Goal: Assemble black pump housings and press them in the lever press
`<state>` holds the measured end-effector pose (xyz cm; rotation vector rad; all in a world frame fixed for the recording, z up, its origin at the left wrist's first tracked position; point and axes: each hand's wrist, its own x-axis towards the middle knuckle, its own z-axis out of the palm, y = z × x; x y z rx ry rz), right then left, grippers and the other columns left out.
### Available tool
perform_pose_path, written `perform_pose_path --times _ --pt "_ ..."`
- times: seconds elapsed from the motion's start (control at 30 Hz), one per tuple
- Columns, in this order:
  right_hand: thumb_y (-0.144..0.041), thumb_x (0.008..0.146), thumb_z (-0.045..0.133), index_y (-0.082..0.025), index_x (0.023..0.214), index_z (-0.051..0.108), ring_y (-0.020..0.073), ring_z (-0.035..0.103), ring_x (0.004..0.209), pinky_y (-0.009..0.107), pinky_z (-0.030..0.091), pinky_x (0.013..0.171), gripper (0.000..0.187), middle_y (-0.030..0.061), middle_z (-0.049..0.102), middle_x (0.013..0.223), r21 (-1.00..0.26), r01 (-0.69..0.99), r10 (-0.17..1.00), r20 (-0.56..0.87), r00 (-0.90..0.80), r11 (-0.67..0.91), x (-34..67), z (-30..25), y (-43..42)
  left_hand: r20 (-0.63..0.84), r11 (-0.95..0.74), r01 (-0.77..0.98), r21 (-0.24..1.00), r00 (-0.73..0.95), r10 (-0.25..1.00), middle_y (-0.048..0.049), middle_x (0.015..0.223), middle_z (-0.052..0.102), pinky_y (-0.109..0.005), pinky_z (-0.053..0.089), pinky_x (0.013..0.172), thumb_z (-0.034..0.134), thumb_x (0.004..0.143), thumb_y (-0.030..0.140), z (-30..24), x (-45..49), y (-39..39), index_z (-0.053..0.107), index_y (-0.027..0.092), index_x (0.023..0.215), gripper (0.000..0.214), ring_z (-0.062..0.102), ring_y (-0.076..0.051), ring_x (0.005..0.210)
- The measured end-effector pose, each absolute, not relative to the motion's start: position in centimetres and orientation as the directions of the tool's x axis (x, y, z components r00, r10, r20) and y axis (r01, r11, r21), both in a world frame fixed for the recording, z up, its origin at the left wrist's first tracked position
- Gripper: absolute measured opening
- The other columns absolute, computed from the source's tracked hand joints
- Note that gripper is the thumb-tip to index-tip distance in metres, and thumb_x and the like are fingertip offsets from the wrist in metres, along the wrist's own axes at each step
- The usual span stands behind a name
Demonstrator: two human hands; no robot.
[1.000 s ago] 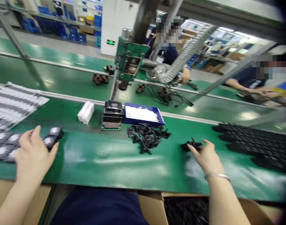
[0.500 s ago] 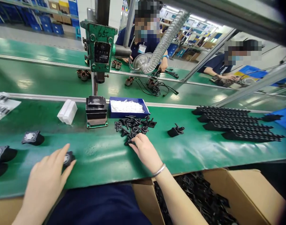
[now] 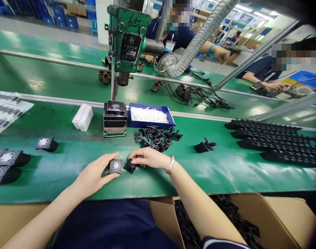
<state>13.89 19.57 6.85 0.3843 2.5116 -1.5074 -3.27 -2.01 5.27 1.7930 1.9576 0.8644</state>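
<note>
On the green tabletop (image 3: 59, 178), near your edge: square-faced unit (image 3: 115, 166) and black fitting (image 3: 130, 167) sit side by side, this side of the press (image 3: 129, 41).
Left hand (image 3: 99, 173): wraps the square-faced unit, thumb and fingers on its sides, white vanes turned up toward you.
Right hand (image 3: 149, 158): pinches the black fitting in your fingertips; whether it touches the unit, can't tell.
Heap of loose fittings (image 3: 156, 140): just behind your right hand.
Unit and fitting: pairing step, it seems.
Fitting's angle: next move probably calls for turning it to suit the unit.
</note>
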Motion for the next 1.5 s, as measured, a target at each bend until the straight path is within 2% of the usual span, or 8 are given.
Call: perform_pose_path --times 0.13,0.23,0.33,0.43,0.6,0.9,1.2,1.5 --pt "-0.028 0.093 0.057 -0.016 0.12 0.062 0.0116 0.059 0.075 0.029 0.053 0.074 0.03 0.0097 0.06 0.113 -0.797 0.273 0.301 -0.12 -0.946 0.539 14.0 6.7 18.5 0.111 0.042 0.597 0.801 -0.217 0.97 -0.0043 0.13 0.062 -0.039 0.053 0.102 0.063 0.092 0.039 4.5 -3.3 -1.8 0.046 0.03 0.138 0.05 0.062 -0.022 0.119" --pt "-0.023 0.09 0.058 -0.02 0.122 0.059 0.0169 0.061 0.098 0.03 0.055 0.077 0.032 0.0111 0.057 0.123 -0.786 0.197 0.359 0.034 -0.933 0.586 15.0 6.3 16.7 0.051 0.081 0.457 0.886 -0.27 0.962 -0.0038 0.128 0.064 -0.041 0.053 0.104 0.068 0.089 0.037 4.0 -2.9 -1.7 0.049 0.03 0.134 0.049 0.063 -0.022 0.117" --pt "-0.025 0.085 0.068 -0.022 0.115 0.061 0.0234 0.053 0.12 0.042 0.05 0.097 0.031 0.0113 0.056 0.126 -0.752 0.183 0.432 0.147 -0.89 0.634 15.3 4.7 14.9 -0.004 0.105 0.319 0.942 -0.303 0.953 -0.0045 0.125 0.064 -0.042 0.051 0.106 0.07 0.087 0.033 3.8 -2.5 -1.7 0.048 0.029 0.133 0.051 0.063 -0.021 0.118" --pt "-0.028 0.085 0.071 -0.021 0.099 0.063 0.0244 0.057 0.115 0.047 0.047 0.1 0.018 0.0111 0.061 0.118 -0.734 0.193 0.508 0.233 -0.829 0.651 14.8 2.9 14.0 -0.034 0.105 0.211 0.972 -0.314 0.949 -0.0052 0.122 0.065 -0.043 0.05 0.106 0.071 0.086 0.029 3.8 -2.2 -1.6 0.044 0.028 0.134 0.056 0.063 -0.021 0.117" --pt "-0.027 0.085 0.072 -0.021 0.091 0.064 0.0224 0.062 0.104 0.043 0.05 0.093 0.012 0.008 0.065 0.107 -0.761 0.177 0.561 0.278 -0.78 0.623 14.3 3.7 14.7 -0.058 0.117 0.178 0.977 -0.304 0.951 -0.0062 0.121 0.066 -0.043 0.051 0.105 0.075 0.082 0.025 3.8 -2.3 -1.5 0.044 0.027 0.133 0.06 0.064 -0.022 0.115" --pt "-0.027 0.086 0.072 -0.022 0.097 0.061 0.0203 0.058 0.106 0.039 0.051 0.092 0.017 0.0058 0.066 0.104 -0.711 -0.061 0.324 0.393 -0.861 0.701 12.5 8.3 12.7 0.014 0.069 0.247 0.967 -0.319 0.948 -0.0068 0.118 0.066 -0.039 0.055 0.1 0.073 0.083 0.027 3.6 -2.4 -1.5 0.048 0.027 0.131 0.054 0.066 -0.022 0.112" --pt "-0.027 0.089 0.069 -0.022 0.099 0.058 0.0219 0.057 0.103 0.043 0.052 0.092 0.016 0.0058 0.065 0.099 -0.674 -0.05 0.319 0.412 -0.854 0.737 11.9 7.6 12.1 0.085 0.04 0.359 0.933 -0.327 0.941 -0.0047 0.121 0.065 -0.034 0.058 0.095 0.074 0.084 0.031 3.3 -2.3 -1.5 0.049 0.029 0.132 0.054 0.067 -0.02 0.109" --pt "-0.027 0.089 0.069 -0.023 0.101 0.057 0.0223 0.057 0.106 0.044 0.05 0.095 0.018 0.0046 0.066 0.099 -0.722 -0.009 0.331 0.329 -0.884 0.692 12.3 7.0 11.8 0.131 -0.006 0.421 0.907 -0.269 0.954 -0.005 0.121 0.065 -0.036 0.055 0.098 0.074 0.084 0.029 3.3 -2.6 -1.7 0.046 0.027 0.134 0.058 0.066 -0.02 0.109"
